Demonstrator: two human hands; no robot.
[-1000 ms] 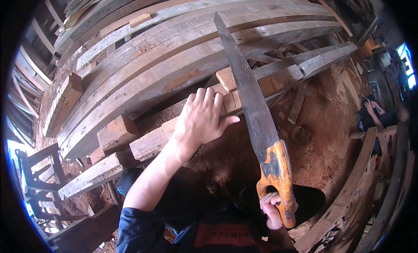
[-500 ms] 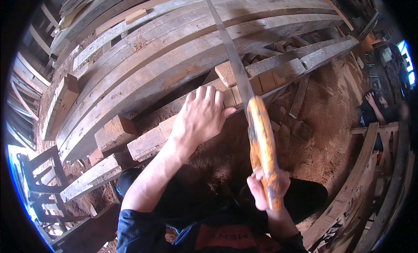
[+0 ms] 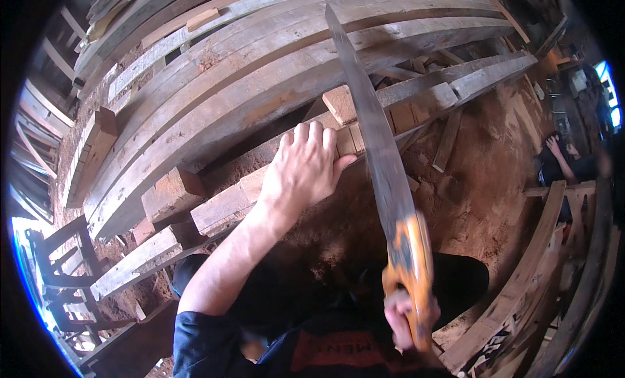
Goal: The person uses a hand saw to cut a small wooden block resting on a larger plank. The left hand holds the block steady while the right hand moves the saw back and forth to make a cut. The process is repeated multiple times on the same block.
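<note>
My right hand [image 3: 405,313] is wrapped round the yellow-orange handle of a handsaw [image 3: 374,134]. Its long grey blade points away from me and crosses the notched wooden beam [image 3: 416,114]; motion blurs it slightly. To the left of the blade, my left hand [image 3: 305,158] presses on the same beam, fingers curled over its far edge and thumb along the near side. Just beyond those fingers, a small wood block [image 3: 340,105] rests by the beam. Several cross cuts show in the beam on both sides of the blade.
Long timber beams [image 3: 260,85] lie stacked beyond the work. A squared block [image 3: 172,196] and a beam end [image 3: 140,261] sit at left. Sawdust covers the ground [image 3: 469,202]. Curved planks [image 3: 521,287] lie at lower right, and another person's arm [image 3: 563,160] shows at far right.
The handsaw has been drawn back toward me with my right hand, so more blade shows on the near side of the beam. My left hand stays nearly in place.
</note>
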